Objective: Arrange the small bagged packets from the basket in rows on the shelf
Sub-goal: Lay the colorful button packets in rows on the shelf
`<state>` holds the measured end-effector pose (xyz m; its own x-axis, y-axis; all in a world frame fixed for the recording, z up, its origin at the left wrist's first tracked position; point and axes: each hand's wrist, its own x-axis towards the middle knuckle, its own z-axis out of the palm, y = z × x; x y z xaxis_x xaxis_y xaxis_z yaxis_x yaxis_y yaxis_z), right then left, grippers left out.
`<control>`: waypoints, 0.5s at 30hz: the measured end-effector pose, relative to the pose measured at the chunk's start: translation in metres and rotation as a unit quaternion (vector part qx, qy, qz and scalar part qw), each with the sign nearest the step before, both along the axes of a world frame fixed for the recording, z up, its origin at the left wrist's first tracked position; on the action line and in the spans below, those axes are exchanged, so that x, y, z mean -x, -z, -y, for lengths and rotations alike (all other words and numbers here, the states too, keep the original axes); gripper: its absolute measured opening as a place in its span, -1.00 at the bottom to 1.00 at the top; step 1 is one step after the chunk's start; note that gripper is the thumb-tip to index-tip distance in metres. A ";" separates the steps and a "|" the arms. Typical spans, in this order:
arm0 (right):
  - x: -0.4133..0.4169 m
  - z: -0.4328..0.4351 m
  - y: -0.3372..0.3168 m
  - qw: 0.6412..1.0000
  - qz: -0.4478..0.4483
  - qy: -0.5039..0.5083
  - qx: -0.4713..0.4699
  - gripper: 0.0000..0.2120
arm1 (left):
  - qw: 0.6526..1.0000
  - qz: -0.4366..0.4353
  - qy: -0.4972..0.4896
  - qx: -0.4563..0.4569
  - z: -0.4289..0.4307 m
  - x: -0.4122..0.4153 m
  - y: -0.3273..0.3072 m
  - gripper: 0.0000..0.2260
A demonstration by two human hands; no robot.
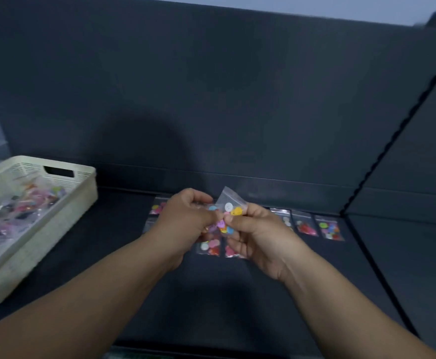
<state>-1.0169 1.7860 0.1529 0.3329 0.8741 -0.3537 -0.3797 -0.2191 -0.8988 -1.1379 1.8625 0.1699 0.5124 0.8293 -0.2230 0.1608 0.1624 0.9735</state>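
"Holding what, up there above the shelf (237, 301)?"

"Pinching a clear packet (227, 203) of coloured buttons between thumb and forefinger of the right hand (257, 237), tilted, one corner poking up. Left hand (186, 218) curled round the other side, fingers closed on seemingly a small bunch of further packets (220, 225); cannot tell how many, knuckles in the way."

"Why both hands on it, then?"

"Probably peeling one packet off the bunch, slippery plastic clinging to plastic. Easier to separate in the air than flat on the shelf, and spares the laid ones a knock."

"And the laid ones?"

"Lying flat toward the back of the shelf: a row of three packets (305, 226) off to the right, side by side, just apart, a pink one (157, 207) peeking out past the left hand, and two more (209, 248) nearer, partly hidden under the hands. Seems to be a back row and the start of a second in front."

"Much left?"

"Plenty, judging by the cream basket (88, 203) standing on the shelf's left end, well apart from the rows, with a heap of bagged packets (25, 206) inside. Parked within the left hand's reach, presumably for refills."

"Next, then?"

"Likely setting the freed packet flat beside the two near ones, edges squared with the row behind. Worth watching for a snag: dragging a neighbour out of line with the heel of the hand"
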 end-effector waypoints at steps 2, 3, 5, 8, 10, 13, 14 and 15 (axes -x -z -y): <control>-0.022 0.016 0.005 0.999 0.015 0.028 0.007 -0.88 | 1.000 -0.005 0.007 0.020 0.011 -0.020 0.007 -0.81; -0.033 0.024 0.007 0.999 0.026 0.034 0.015 -0.86 | 0.999 -0.013 0.008 0.032 0.015 -0.029 0.009 -0.82; -0.058 0.040 0.013 0.996 0.075 0.033 0.039 -0.85 | 0.999 -0.029 0.009 0.045 0.022 -0.043 0.014 -0.83; -0.089 0.060 0.024 0.980 0.178 0.037 0.081 -0.86 | 0.998 -0.044 0.001 0.046 0.029 -0.056 0.019 -0.80; -0.104 0.067 0.033 0.968 0.223 0.048 0.102 -0.86 | 0.997 -0.062 -0.005 0.034 0.030 -0.062 0.023 -0.80; -0.115 0.066 0.048 0.948 0.282 0.043 0.141 -0.87 | 0.996 -0.084 0.012 0.020 0.031 -0.070 0.025 -0.81; -0.117 0.065 0.054 0.940 0.301 0.038 0.153 -0.85 | 0.996 -0.086 0.020 0.019 0.032 -0.071 0.025 -0.81; -0.119 0.065 0.059 0.932 0.322 0.035 0.164 -0.82 | 0.996 -0.086 0.027 0.020 0.033 -0.072 0.026 -0.81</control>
<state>-0.8976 1.7212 0.0934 0.6203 0.7223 -0.3056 0.1923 -0.5178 -0.8336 -1.0660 1.8297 0.1440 0.5069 0.7904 -0.3439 0.3349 0.1871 0.9235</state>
